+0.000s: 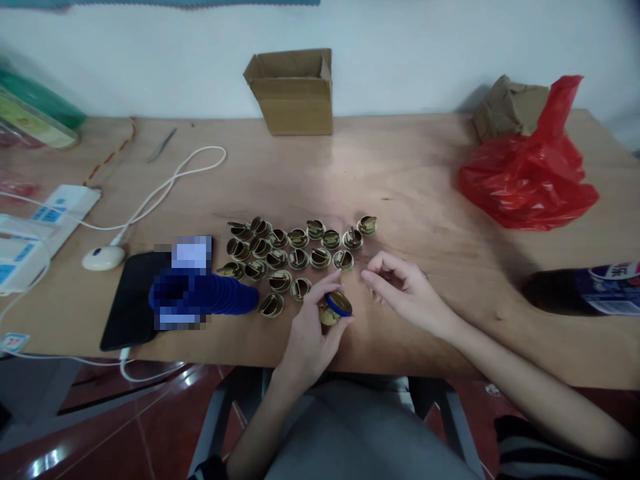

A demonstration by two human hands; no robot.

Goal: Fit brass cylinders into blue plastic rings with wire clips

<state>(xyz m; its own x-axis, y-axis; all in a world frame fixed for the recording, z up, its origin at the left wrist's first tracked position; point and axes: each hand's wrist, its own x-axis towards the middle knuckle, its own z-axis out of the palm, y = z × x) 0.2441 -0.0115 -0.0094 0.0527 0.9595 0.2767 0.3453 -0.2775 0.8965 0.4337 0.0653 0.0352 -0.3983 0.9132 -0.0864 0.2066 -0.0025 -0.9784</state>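
My left hand (311, 333) is closed on a small round brass part (331, 315) with a blue ring (339, 303) on it, near the table's front edge. My right hand (400, 290) hovers just to the right, fingers curled in a pinch; what it holds, if anything, is too small to name. Several brass round parts (295, 250) lie in rows on the wooden table (400, 173) just beyond my hands. A stack of blue rings (233, 297) lies on its side left of my left hand.
A black phone (131, 300), a white mouse (103, 257) with its cable, and a power strip (50, 217) sit at the left. An open cardboard box (293, 90) stands at the back. A red plastic bag (533, 170) and a dark bottle (585, 288) are on the right.
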